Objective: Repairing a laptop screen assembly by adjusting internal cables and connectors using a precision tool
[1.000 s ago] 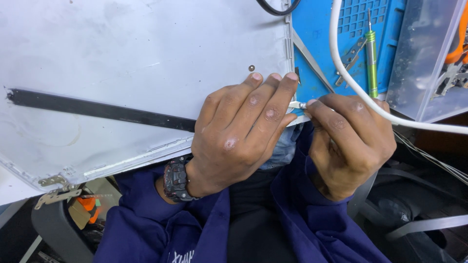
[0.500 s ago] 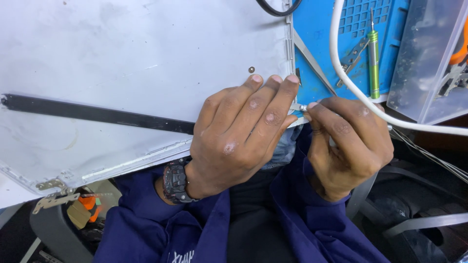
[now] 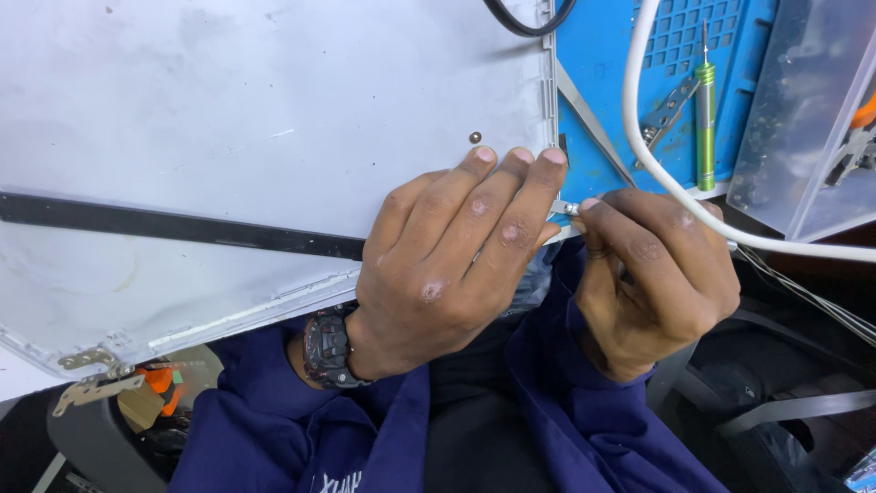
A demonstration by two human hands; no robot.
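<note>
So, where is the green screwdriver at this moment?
In the head view, the green screwdriver lies upright on the blue mat at upper right, beside the white cable, above the right hand.

Blue work mat [image 3: 598, 64], grey laptop lid panel [image 3: 274, 110], green screwdriver [image 3: 705, 123], white cable [image 3: 643, 137], clear plastic box [image 3: 803, 110]

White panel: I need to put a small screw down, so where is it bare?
Bare: the flat white metal panel above the black strip. Crowded: its right corner under both hands, and the blue mat with the green screwdriver.
</note>
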